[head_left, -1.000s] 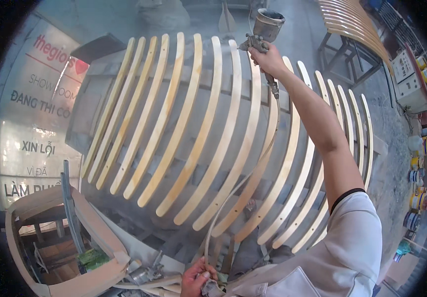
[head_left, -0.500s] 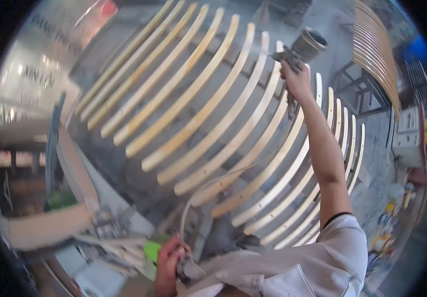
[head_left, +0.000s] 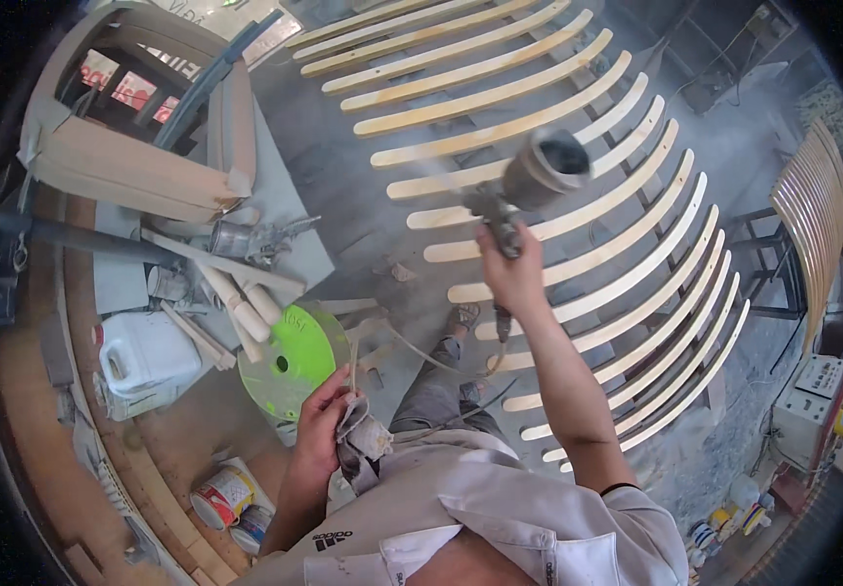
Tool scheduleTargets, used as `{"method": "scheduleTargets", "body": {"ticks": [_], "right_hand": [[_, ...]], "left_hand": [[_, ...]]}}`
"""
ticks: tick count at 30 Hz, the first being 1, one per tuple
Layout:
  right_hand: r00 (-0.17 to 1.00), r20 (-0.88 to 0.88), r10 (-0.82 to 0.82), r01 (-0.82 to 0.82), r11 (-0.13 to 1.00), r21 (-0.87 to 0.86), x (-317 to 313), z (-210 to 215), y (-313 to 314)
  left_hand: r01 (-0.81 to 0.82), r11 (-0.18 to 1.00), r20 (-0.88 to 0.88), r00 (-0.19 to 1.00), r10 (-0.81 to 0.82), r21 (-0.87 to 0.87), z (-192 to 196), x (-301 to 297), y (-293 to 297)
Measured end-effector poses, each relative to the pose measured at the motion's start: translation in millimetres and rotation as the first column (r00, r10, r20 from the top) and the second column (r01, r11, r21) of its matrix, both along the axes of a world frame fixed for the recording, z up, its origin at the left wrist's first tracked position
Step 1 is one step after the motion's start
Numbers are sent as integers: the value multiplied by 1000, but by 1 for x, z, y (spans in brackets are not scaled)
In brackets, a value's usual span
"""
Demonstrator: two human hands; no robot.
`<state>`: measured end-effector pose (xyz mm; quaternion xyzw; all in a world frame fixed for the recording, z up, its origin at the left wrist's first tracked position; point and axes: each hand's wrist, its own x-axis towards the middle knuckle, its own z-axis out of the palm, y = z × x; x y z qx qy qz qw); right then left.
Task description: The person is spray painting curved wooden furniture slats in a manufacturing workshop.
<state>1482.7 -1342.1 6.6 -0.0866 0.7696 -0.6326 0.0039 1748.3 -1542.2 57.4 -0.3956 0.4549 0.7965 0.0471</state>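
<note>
My right hand (head_left: 517, 273) is closed around the grip of a spray gun (head_left: 492, 217), whose dark round cup stands on top. The gun is above a row of curved pale wooden slats (head_left: 456, 251), and a faint whitish mist shows to its left. A thin hose (head_left: 426, 361) runs from below the gun's grip and curves toward my left side. Low in front of my body, my left hand (head_left: 319, 425) is closed on a crumpled pale cloth-like bundle (head_left: 366, 433). A thin pale strand rises by its fingers; whether it is part of the hose is unclear.
A lime-green disc (head_left: 293, 363) lies left of my legs. Beside it are wooden sticks (head_left: 241, 305), a white jug (head_left: 148, 354) and a paint can (head_left: 221, 498). A padded frame (head_left: 138, 166) stands far left. At right are a curved slatted panel (head_left: 812, 220) and a control box (head_left: 810, 410).
My right hand has swung the spray gun left and nearer, across the slats. The view has shifted, showing more of my body and left side. My left hand still grips its bundle.
</note>
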Motion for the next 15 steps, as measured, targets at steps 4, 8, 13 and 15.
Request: {"method": "scheduleTargets", "body": {"ticks": [4, 8, 13, 15], "right_hand": [[991, 33, 130, -130, 991, 13, 35, 18, -14], [968, 60, 244, -246, 969, 22, 60, 14, -2], [988, -91, 122, -110, 986, 129, 61, -3, 44], [1000, -29, 10, -6, 993, 122, 53, 6, 66]], "left_hand": [[-23, 995, -59, 998, 18, -96, 5, 37, 9], [-39, 992, -57, 998, 33, -118, 1, 65, 13], [-6, 998, -18, 1000, 5, -65, 15, 62, 20], [33, 998, -12, 999, -34, -49, 18, 51, 22]]}}
